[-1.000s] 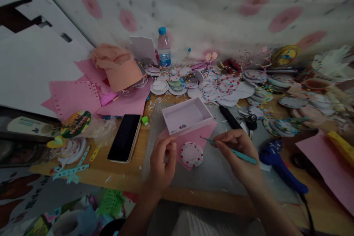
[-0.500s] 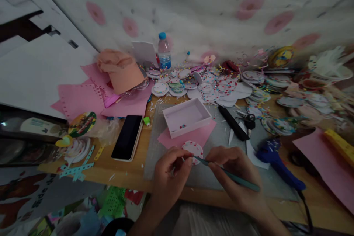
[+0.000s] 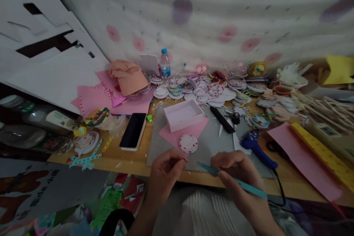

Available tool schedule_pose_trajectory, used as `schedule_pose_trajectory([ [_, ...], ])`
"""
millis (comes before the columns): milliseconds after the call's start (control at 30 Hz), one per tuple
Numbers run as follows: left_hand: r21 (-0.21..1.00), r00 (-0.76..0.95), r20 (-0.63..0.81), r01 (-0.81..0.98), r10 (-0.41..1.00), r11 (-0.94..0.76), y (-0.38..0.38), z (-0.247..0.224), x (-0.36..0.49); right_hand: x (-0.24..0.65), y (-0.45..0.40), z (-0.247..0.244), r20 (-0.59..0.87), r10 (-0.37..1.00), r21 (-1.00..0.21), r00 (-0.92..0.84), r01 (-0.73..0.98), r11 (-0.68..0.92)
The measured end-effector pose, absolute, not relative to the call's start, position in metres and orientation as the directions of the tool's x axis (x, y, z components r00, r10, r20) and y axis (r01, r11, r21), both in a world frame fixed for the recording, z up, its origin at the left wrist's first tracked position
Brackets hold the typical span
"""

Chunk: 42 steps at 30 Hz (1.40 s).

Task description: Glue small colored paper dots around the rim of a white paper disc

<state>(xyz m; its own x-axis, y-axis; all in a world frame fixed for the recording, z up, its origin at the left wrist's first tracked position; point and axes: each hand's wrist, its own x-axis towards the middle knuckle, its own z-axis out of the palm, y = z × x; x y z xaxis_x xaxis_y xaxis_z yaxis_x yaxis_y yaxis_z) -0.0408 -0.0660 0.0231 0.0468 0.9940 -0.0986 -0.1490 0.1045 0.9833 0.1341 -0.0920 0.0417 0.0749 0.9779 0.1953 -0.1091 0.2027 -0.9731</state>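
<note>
Hands above the cluttered wooden table (image 3: 138, 164)

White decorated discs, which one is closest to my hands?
The red-dotted disc, lying alone over the near part of the pink sheet in front of the white box; the other discs are bunched beyond the box or off to the sides.

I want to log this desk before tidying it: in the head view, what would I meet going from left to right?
Spotted turquoise strips → smartphone → open white box → black-handled tool → blue glue gun → yellow strip.
</note>
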Motion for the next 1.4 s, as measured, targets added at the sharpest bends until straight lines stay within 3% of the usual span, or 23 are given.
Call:
schedule_pose_trajectory([
  [200,0.971,0.053,-0.164,-0.169,0.985,0.171,-0.069,0.007,-0.043,0.156,-0.115,0.023,0.177,0.963,-0.982,0.204,-0.023,0.186],
  [367,0.98,0.054,-0.114,-0.157,0.992,0.121,-0.073,0.009,-0.041,0.163,-0.13,0.009,0.091,0.953,-0.996,0.288,0.007,0.093],
  [667,0.962,-0.034,-0.221,-0.169,0.975,0.212,-0.066,-0.001,-0.07,0.141,-0.109,0.009,0.105,0.98,-0.993,0.17,-0.03,0.112],
  [833,0.94,-0.076,-0.286,-0.215,0.955,0.264,-0.046,-0.013,-0.07,0.144,-0.081,0.008,0.114,0.984,-0.991,0.136,0.083,0.103],
  [1100,0.955,-0.011,-0.249,-0.169,0.969,0.243,0.006,-0.017,-0.057,0.162,-0.04,-0.016,0.166,0.976,-0.981,0.143,0.128,0.148],
  [1400,0.943,0.07,-0.282,-0.166,0.957,0.29,0.028,-0.007,-0.042,0.148,-0.016,-0.001,0.123,0.987,-0.992,0.107,-0.026,0.126],
])
